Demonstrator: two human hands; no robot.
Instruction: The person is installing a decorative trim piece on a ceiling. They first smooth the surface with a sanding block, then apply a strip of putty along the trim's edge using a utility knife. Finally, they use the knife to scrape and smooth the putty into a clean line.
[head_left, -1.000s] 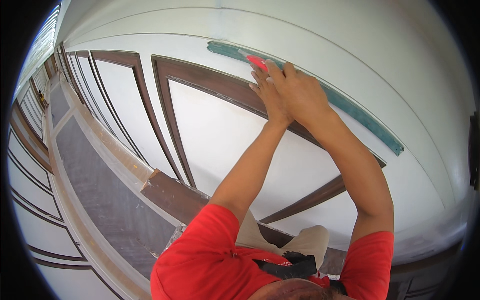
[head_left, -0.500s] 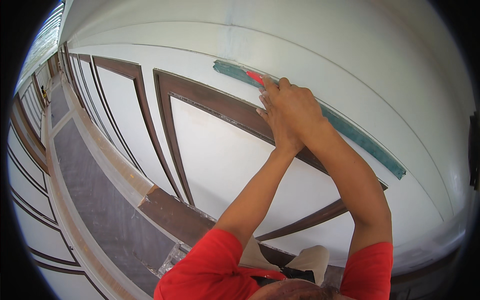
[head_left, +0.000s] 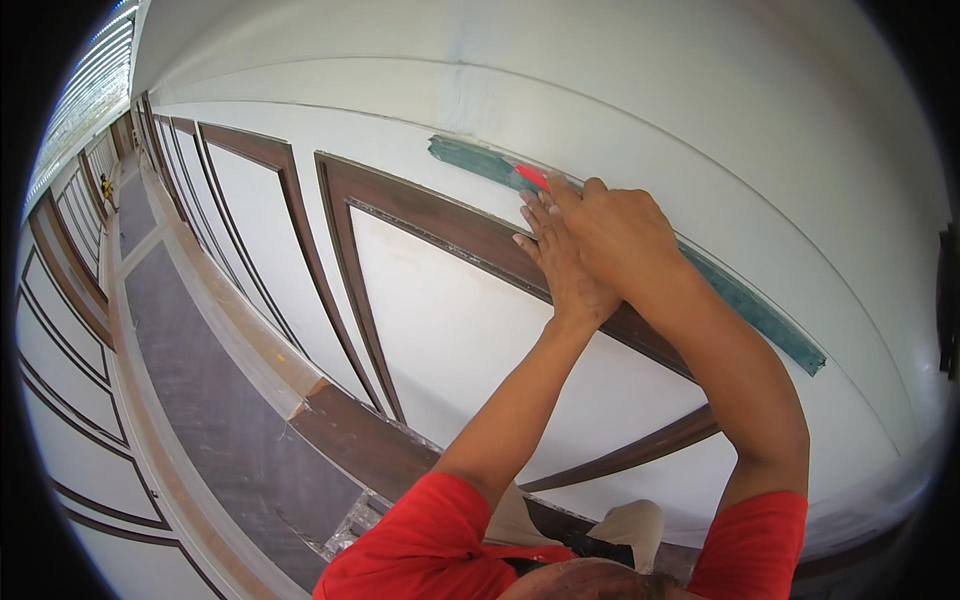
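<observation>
A long, worn green strip point(head_left: 470, 160) lies slanted against the pale wall, just above a brown panel moulding. My right hand point(head_left: 625, 232) is closed around a slim red tool point(head_left: 531, 177), whose tip meets the strip near its left end. The tool's kind is mostly hidden in my grip. Under and partly behind the right hand is my left hand point(head_left: 570, 265), its fingers stretched out toward the strip's lower edge. My forearms converge at the wrists, the right wrist overlapping the left hand.
Dark brown moulding point(head_left: 335, 240) frames white panels along the wall. A brown ledge point(head_left: 365, 440) runs below, beside a grey floor covering point(head_left: 200, 370). Far down the corridor stands a person in yellow point(head_left: 107, 188). A cream curved surface point(head_left: 700, 90) rises above the strip.
Both hands and the red tool have shifted slightly right along the green strip. The whole view has also moved a little. The grip on the tool looks the same.
</observation>
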